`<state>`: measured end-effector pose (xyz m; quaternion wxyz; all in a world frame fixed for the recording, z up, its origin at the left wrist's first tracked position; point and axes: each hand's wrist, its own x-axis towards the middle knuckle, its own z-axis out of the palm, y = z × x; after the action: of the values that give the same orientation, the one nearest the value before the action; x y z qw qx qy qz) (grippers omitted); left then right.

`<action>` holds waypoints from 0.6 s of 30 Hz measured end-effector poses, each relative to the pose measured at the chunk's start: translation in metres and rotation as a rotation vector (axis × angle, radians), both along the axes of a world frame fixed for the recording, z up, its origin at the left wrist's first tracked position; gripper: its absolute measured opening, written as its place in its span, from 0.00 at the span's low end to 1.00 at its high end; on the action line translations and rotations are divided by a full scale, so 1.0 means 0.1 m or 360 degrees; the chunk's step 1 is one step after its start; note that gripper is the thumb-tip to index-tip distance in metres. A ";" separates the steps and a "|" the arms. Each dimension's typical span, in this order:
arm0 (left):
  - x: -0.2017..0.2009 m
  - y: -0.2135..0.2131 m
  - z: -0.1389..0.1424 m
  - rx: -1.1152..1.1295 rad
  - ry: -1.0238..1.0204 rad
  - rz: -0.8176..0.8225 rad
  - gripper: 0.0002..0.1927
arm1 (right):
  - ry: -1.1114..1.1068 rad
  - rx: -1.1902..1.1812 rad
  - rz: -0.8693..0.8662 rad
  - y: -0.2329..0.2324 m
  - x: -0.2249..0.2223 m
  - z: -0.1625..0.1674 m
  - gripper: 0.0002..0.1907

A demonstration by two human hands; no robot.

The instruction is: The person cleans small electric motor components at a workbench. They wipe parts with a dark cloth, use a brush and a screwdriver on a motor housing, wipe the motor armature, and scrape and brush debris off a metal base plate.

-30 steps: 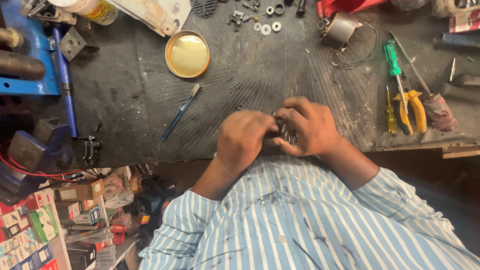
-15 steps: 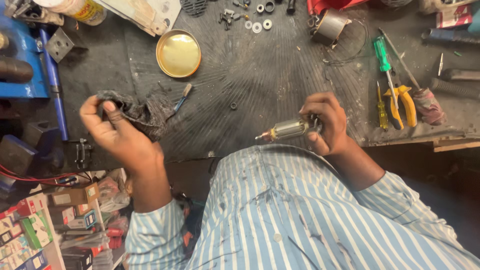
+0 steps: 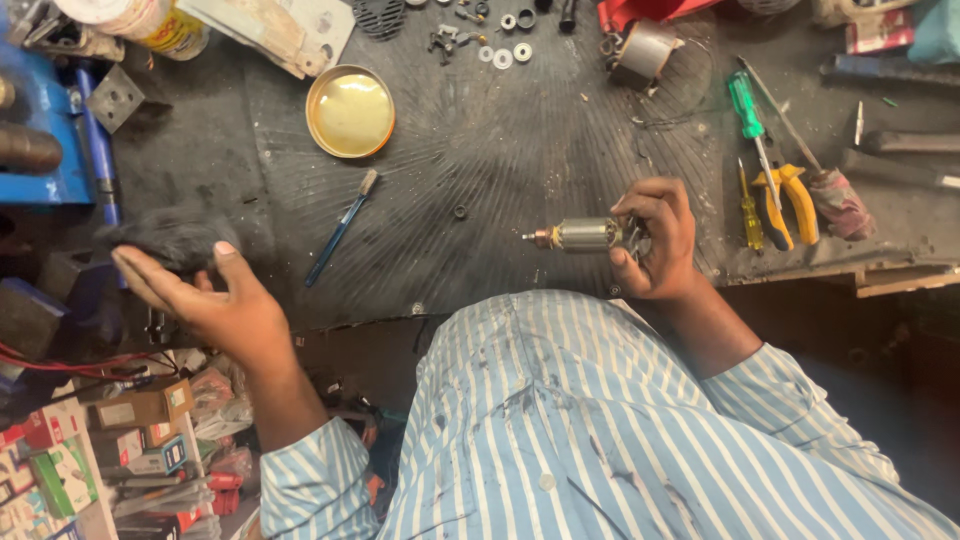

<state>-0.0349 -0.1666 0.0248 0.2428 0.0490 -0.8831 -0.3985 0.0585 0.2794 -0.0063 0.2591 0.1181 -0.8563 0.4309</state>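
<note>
Head view: right hand (image 3: 655,245) is gripping a motor armature (image 3: 585,236), shaft pointing left.
Left hand (image 3: 205,300) is hovering open beside a dark rag (image 3: 165,235), well apart.

repair workshop, grimy black bench mat (image 3: 480,150), screwdrivers (image 3: 748,110), pliers (image 3: 790,195), loose washers (image 3: 505,50), blue vise (image 3: 45,130)

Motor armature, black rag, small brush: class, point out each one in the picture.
motor armature (image 3: 585,236), head view, on its metal core.
black rag (image 3: 165,235), head view, on its middle.
small brush (image 3: 338,230), head view, on its blue handle.
</note>
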 end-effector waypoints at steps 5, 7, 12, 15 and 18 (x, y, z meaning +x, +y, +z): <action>0.04 0.13 -0.03 0.0177 -0.0392 -0.0094 0.37 | -0.0074 0.0024 -0.0311 -0.05 0.02 -0.04 0.27; 0.10 0.28 -0.02 -0.0082 -0.0310 -0.0166 0.35 | -0.0048 0.0072 -0.0414 -0.06 -0.06 -0.07 0.26; 0.16 0.57 0.10 -0.0225 -0.0323 -0.0360 0.27 | -0.0397 0.0408 -0.0397 -0.06 -0.55 -0.14 0.31; 0.16 0.65 0.18 -0.0358 -0.0296 -0.0460 0.22 | -0.0242 0.0616 -0.0442 -0.14 -0.93 -0.16 0.39; 0.21 0.65 0.20 -0.0371 -0.0318 -0.0468 0.18 | -0.0152 0.0778 -0.0392 -0.22 -1.10 -0.12 0.34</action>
<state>-0.0141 -0.1014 0.0444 0.0974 -0.0695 -0.9406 -0.3178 -0.0515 0.2576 -0.0184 0.2329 0.0517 -0.9540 0.1817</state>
